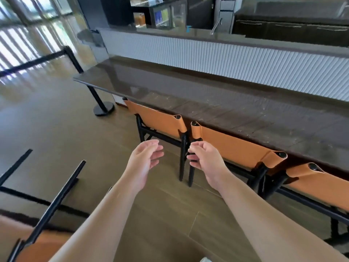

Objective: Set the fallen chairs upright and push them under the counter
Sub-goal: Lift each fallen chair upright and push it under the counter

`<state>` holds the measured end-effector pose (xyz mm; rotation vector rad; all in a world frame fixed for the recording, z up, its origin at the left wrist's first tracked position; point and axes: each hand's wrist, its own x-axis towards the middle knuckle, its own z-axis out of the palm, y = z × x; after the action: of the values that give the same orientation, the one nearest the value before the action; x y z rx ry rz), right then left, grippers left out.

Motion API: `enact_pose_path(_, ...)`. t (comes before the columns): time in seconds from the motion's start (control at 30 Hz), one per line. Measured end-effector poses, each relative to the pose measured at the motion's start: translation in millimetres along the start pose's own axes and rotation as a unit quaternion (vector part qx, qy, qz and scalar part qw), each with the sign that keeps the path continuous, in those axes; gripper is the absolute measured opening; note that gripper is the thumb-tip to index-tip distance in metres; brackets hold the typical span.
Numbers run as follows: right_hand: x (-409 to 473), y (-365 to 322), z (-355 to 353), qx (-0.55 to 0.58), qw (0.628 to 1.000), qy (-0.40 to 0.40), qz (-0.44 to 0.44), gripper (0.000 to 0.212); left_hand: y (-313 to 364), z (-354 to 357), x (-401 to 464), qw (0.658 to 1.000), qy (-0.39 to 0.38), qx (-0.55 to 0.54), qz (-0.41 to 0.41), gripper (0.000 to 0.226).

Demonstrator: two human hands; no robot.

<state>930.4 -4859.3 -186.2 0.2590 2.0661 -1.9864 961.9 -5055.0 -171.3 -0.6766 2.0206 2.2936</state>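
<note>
Glossy wood-look floor (56, 129) from 7 to 11 o'clock, dark stone counter (188, 87) running from 10 towards 3, white ribbed panel (226, 59) behind it. Three tan-backed chairs upright and tucked against the counter edge: one at 12 o'clock (156, 120), a second (236, 146) just beside it at 2, a third (321, 184) at 3, backrests close to touching one another. One fallen chair (43, 224) down at 8 o'clock, black legs pointing up and away, tan seat low in the corner.

Left hand (145, 157) and right hand (204, 159) out in front at centre, both empty, fingers loosely curled and apart, clamped on nothing; right fingertips overlapping the black frame of the second chair, contact impossible to confirm.

Likely trouble: lifting the fallen chair by one thin leg and having it swing or slip on the shiny floor; scraping its legs across the finish; jamming its backrest against the counter lip or the neighbouring chair when sliding it in.

In the way: black barrier post (98, 101) with round base at 11 o'clock, right at the counter's open end, and its belt (32, 62) stretching off towards 10. Free space along the counter apparently only near that end, so a tight fit probable.
</note>
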Motion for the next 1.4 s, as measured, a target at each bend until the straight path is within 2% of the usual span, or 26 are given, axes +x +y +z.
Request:
enact_pose_path(0.5,-144,23,317,-0.058,0.973,-0.223,0.015,0.013,-26,-348,-134,0.978,0.158,-0.129,0.033,0.021)
enact_pose_path(0.73,-214,38,435,-0.11,0.948,-0.298,0.011,0.011,-55,-471,-199,0.958,0.217,-0.187,0.026,0.021)
enact_pose_path(1.1,-272,55,544,-0.146,0.903,-0.404,0.017,0.012,-89,-566,-273,0.922,0.307,-0.229,0.054,0.019)
enact_pose_path(1.4,-260,87,622,-0.151,0.862,-0.477,0.078,0.015,-109,-613,-277,0.88,0.411,-0.236,0.014,0.017)
